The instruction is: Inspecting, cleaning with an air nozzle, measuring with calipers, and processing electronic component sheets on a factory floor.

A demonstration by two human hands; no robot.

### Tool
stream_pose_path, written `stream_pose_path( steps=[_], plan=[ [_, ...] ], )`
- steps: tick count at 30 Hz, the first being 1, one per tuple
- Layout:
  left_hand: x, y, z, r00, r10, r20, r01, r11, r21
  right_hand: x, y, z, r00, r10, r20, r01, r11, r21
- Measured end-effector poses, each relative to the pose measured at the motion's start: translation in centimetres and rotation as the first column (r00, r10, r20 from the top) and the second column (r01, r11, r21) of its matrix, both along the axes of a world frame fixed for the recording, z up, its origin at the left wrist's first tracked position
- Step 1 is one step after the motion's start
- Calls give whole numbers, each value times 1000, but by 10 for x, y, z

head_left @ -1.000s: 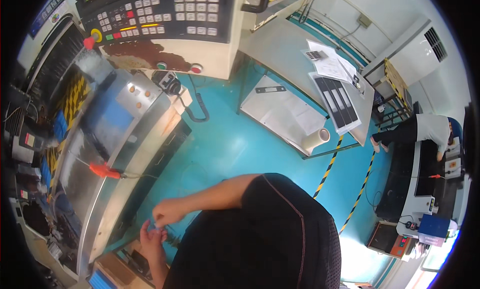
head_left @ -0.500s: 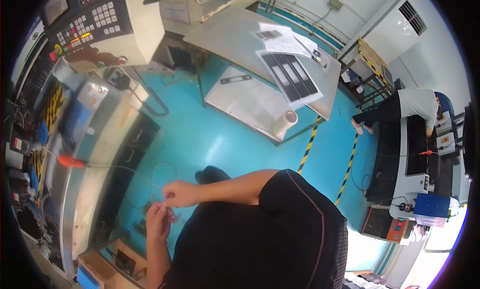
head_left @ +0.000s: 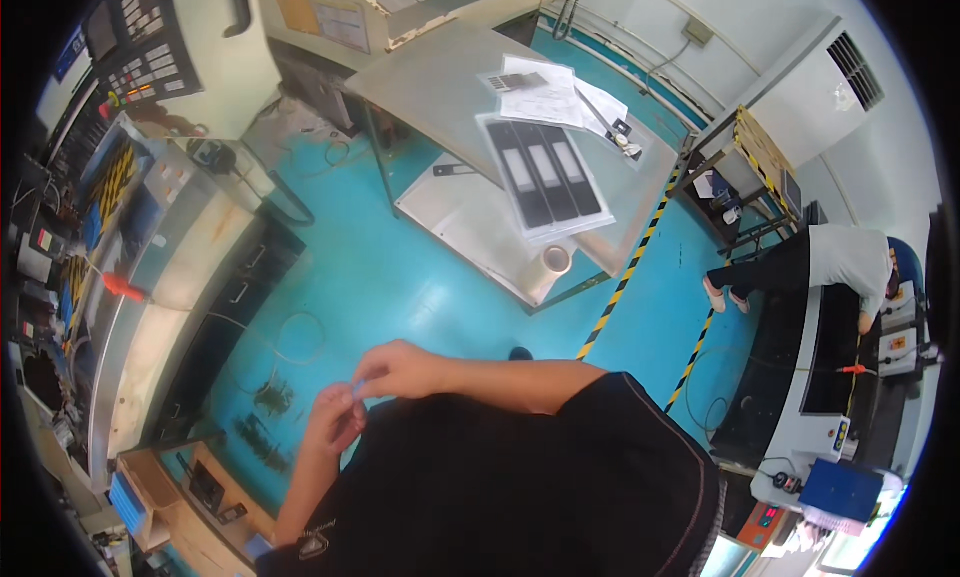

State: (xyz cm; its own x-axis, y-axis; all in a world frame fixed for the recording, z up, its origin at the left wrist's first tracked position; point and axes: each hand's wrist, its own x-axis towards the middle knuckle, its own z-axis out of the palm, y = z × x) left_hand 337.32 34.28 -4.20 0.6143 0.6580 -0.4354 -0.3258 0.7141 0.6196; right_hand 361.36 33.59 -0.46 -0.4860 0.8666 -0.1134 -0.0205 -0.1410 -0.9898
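Note:
My right hand point(head_left: 398, 369) and my left hand point(head_left: 336, 417) meet in front of my body, both with fingers closed in a pinch. Between their fingertips shows a small pale-blue piece point(head_left: 357, 387), too small for me to tell its kind. Most of it is hidden by the fingers. Below and beyond the hands lies the blue-green floor point(head_left: 390, 297).
Left stands a machine with a control panel point(head_left: 150, 72) and an orange-red air gun point(head_left: 122, 286). An open wooden box point(head_left: 215, 497) sits lower left. Ahead, a metal table point(head_left: 430, 87) carries papers point(head_left: 540, 95) and a sleeve of black strips point(head_left: 545, 172). A co-worker point(head_left: 845, 262) bends over a machine at right.
My hands have shifted slightly right in the picture, still together, and the pale-blue piece now shows between them. The view has turned, moving the left machine further toward the left edge.

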Motion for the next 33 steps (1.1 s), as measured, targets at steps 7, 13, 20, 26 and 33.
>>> stream_pose_path(
  steps=[7,13,20,26,33],
  plan=[
    [198,-4,-5,963,-264,48,268,956,-123,198,-61,-4,966,-255,50,256,966,-25],
    [314,4,5,891,-445,-87,442,895,-51,291,-76,-21,944,-317,92,327,935,-138],
    [385,31,3,790,-506,-346,588,785,195,352,-64,-24,901,-413,133,429,892,-141],
    [444,25,-1,884,-408,-227,441,890,118,434,-40,-47,953,-260,-159,163,876,-453],
    [551,-20,-24,961,-107,-256,109,994,-8,556,5,-60,968,118,-221,-220,823,-524]
  ],
)
